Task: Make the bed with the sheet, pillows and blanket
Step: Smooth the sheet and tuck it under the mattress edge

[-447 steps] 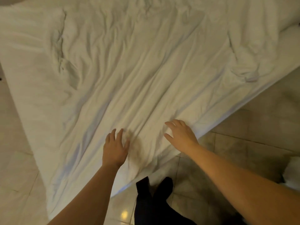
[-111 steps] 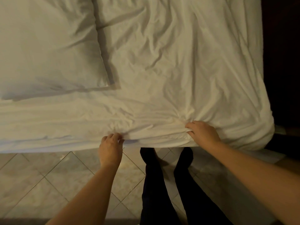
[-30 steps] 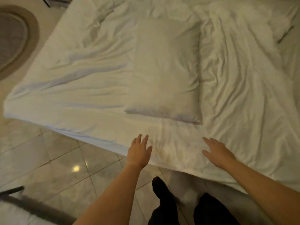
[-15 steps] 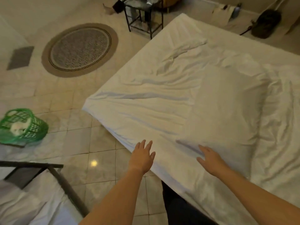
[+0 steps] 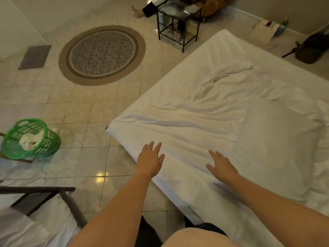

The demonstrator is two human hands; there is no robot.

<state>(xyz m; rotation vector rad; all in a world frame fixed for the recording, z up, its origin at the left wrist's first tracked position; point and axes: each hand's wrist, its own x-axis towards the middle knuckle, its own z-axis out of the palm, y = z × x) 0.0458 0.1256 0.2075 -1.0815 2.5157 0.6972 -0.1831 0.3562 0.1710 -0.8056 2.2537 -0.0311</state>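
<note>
A white sheet point(image 5: 181, 122) covers the low bed, wrinkled toward its far corner. A white pillow point(image 5: 274, 139) lies flat on the bed's right part. My left hand point(image 5: 150, 160) is stretched out with straight fingers over the near edge of the bed, close to its left corner. My right hand point(image 5: 220, 165) is spread flat over the sheet just left of the pillow. Neither hand holds anything. Whether the palms touch the sheet I cannot tell.
A green laundry basket point(image 5: 31, 138) with white cloth in it lies tipped on the tiled floor at left. A round rug point(image 5: 102, 54) lies beyond it. A black metal side table point(image 5: 179, 24) stands past the bed's far corner. A dark frame point(image 5: 53, 196) and white cloth sit at bottom left.
My view has swung left and up, bringing the floor, rug and basket into view. Both hands stay open and have drifted along the bed edge toward its left corner.
</note>
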